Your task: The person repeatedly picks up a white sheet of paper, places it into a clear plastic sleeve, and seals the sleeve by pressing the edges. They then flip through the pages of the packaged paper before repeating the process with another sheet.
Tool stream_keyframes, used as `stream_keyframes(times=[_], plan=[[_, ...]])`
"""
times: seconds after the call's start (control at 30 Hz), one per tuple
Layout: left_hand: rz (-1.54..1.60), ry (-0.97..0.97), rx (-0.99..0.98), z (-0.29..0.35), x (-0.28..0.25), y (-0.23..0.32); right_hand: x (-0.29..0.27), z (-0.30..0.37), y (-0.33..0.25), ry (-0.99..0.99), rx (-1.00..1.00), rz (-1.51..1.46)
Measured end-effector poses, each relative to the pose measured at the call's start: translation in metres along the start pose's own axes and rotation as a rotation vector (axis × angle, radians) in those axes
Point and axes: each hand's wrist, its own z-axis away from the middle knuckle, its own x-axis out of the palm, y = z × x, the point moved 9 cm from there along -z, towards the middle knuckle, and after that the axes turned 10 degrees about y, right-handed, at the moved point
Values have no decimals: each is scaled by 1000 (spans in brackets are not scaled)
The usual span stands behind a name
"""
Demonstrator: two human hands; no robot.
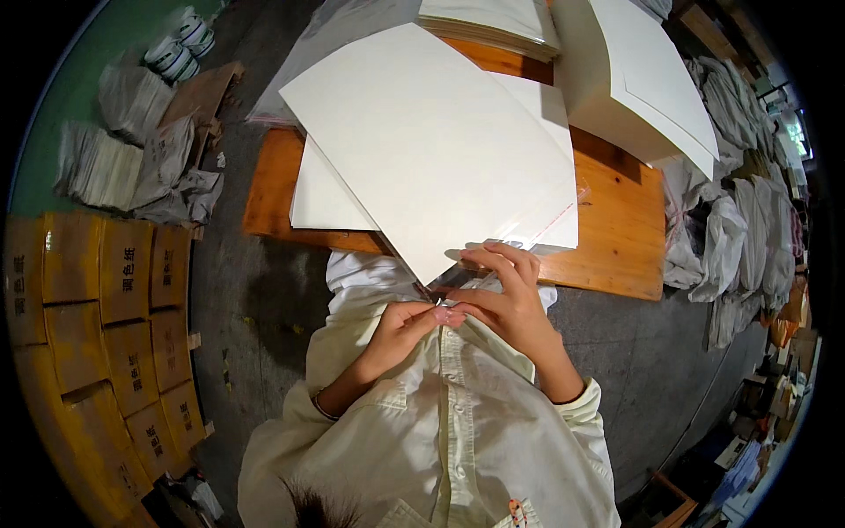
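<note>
A large white sheet or pad of paper (440, 141) lies tilted across the table, one corner pointing toward me. Clear plastic, seemingly a sleeve (528, 236), shows along its near right edge with a thin red line on it. At the near corner my left hand (409, 333) is closed, its thumb and fingers pinching the plastic's edge. My right hand (509, 295) is closed there too, its fingertips pinching the plastic beside the left ones while its upper fingers rest near the paper. Beneath lies more white paper (330, 198).
The wooden table (620, 238) carries a paper stack (493, 22) at the far side and large curved white sheets (642, 79) at the right. Yellow cartons (123, 273) are piled on the left. Grey plastic-wrapped bundles (739, 229) line the right. White tubs (180, 48) stand far left.
</note>
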Motion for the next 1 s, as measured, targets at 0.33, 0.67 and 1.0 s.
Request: stream_keyframes(times=[0.33, 0.67, 1.0], plan=[[30, 101, 49, 4, -11, 6, 15, -3, -9, -22, -32, 19], [-9, 173, -1, -1, -13, 6, 18, -1, -13, -38, -52, 113], [-40, 221, 33, -3, -27, -5, 22, 8, -18, -36, -85, 110]])
